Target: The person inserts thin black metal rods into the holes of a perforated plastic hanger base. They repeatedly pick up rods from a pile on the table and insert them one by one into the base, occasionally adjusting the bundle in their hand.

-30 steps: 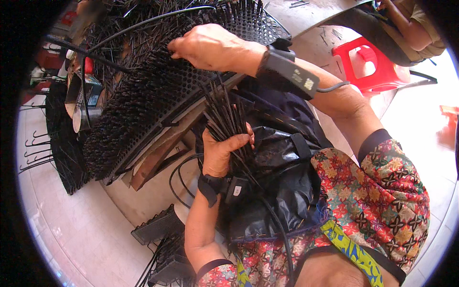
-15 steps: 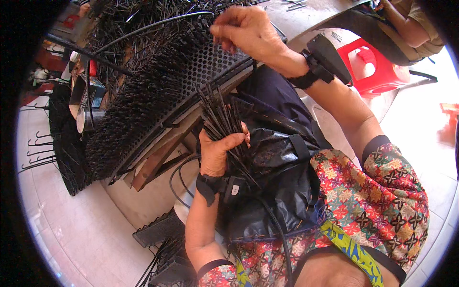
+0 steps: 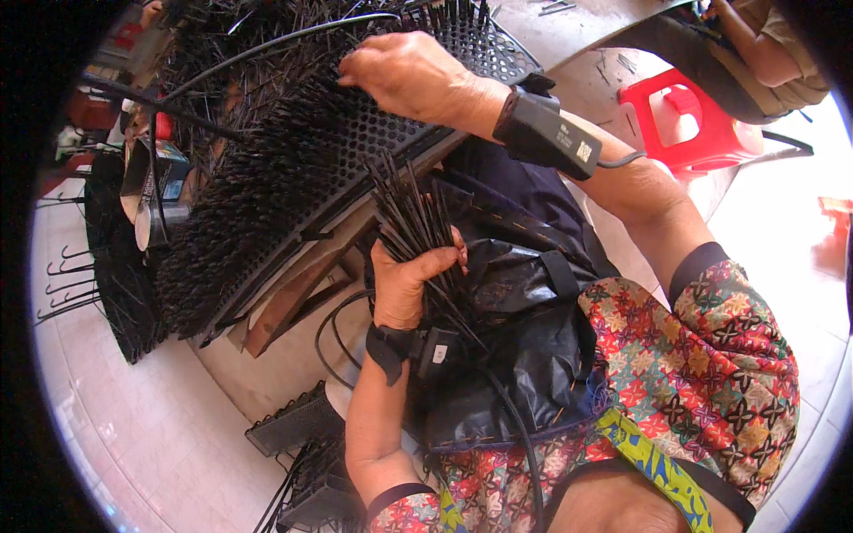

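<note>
My left hand [image 3: 404, 280] is closed round a bundle of thin black strips [image 3: 413, 218], its thumb lying across them, above my lap. The strips point up and away from me. Beyond it, my right hand [image 3: 413, 78] hangs over a black perforated panel [image 3: 404, 135], fingers curled and fingertips together at the standing strips. Whatever those fingertips hold is too small or hidden to make out. Dense rows of upright black strips [image 3: 258, 191] fill the panel's left and middle holes, while holes along its right side and near edge show bare.
Loose black strips [image 3: 222, 53] lie heaped behind the panel, with a curved grey rod [image 3: 284, 49] across them. A brown support [image 3: 293, 311] holds the panel up. A red stool [image 3: 689, 133] and another person's arm [image 3: 764, 53] are at far right. Black perforated pieces [image 3: 302, 422] lie below left.
My right hand has moved left and slightly nearer, down to the standing strips, and its wrist has turned. My left hand and the bundle have stayed nearly still.
</note>
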Demonstrator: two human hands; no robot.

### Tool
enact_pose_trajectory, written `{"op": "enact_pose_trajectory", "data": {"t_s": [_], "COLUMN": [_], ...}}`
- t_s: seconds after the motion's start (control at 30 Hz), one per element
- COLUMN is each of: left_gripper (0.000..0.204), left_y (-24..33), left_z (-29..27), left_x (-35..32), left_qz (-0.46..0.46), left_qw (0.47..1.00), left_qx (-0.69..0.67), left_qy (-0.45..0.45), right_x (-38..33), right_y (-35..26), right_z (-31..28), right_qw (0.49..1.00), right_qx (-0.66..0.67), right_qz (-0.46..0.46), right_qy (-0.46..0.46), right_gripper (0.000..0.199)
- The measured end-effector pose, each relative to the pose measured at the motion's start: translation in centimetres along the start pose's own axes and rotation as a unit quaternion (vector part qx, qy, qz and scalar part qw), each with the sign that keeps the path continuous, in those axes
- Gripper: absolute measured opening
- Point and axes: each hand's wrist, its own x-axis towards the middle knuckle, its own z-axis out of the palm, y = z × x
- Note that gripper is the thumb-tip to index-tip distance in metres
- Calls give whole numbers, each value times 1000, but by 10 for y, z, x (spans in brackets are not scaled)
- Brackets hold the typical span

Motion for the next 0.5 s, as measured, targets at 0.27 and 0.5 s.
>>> {"op": "enact_pose_trajectory", "data": {"t_s": [0.27, 0.5], "left_gripper": [22, 21], "left_y": [1, 4], "left_z": [2, 5], "left_x": [1, 2], "left_qz": [3, 19], "left_qw": [1000, 999], "left_qx": [24, 31], "left_qy": [2, -8], "right_x": [-2, -11], "right_y": [-4, -22], "right_z": [-2, -28], "right_qw": [989, 920], "right_qx": [50, 262], "right_qz": [29, 184], "right_qy": [-135, -226], "right_gripper": [22, 24]}}
